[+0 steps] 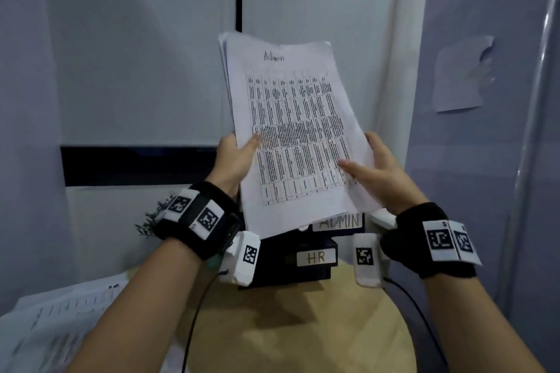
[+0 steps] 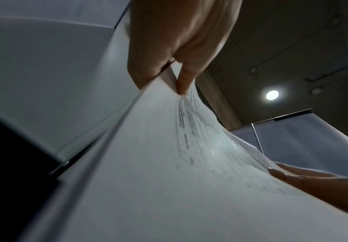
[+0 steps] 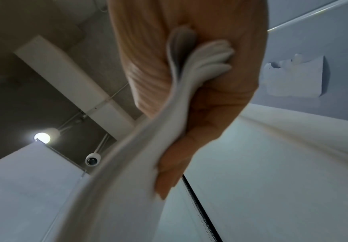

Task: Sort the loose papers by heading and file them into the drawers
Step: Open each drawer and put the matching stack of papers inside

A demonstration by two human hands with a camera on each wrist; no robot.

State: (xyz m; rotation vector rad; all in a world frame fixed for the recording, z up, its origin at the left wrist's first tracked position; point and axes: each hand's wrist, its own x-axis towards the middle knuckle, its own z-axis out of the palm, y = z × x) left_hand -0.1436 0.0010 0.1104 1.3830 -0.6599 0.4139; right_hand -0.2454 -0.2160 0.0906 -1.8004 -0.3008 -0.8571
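Both hands clamp the Admin stack (image 1: pixel 291 130) in the air above the drawers (image 1: pixel 303 257): the left hand (image 1: pixel 235 157) pinches its left edge with the thumb on top, and the right hand (image 1: pixel 378 172) grips the lower right edge, where the sheets bunch against the palm. The ADMIN label (image 1: pixel 339 221) sits just under the stack, HR (image 1: pixel 316 257) below it. The fanned, bent sheets could slip loose or crease on entry, or land in HR if lowered too far; more papers (image 1: pixel 45 321) wait on the desk (image 1: pixel 303 327)

Round wooden table (image 1: pixel 303 336) — black drawer unit (image 1: pixel 291 263) at back, paper pile (image 1: pixel 45 327) left.
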